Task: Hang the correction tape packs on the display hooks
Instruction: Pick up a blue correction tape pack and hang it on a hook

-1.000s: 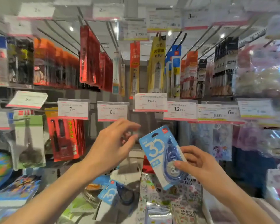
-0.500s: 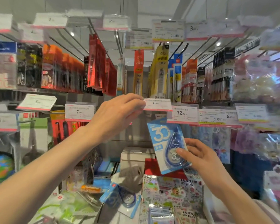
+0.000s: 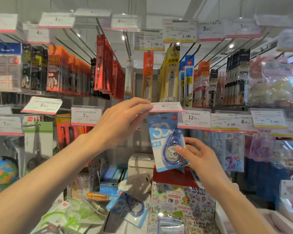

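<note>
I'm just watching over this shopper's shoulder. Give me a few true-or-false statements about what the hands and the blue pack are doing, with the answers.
1. The right hand holds a blue correction tape pack. True.
2. The left hand lifts the price tag marked 6. True: its fingertips grip the tag's left edge, tilting it up.
3. The held pack already hangs freely on its hook. False: it is in the hand, just under the tag.
4. Another blue pack lies on the goods below. True.
5. The left hand lifts the tag marked 12.90. False: that price tag hangs untouched to the right.
</note>
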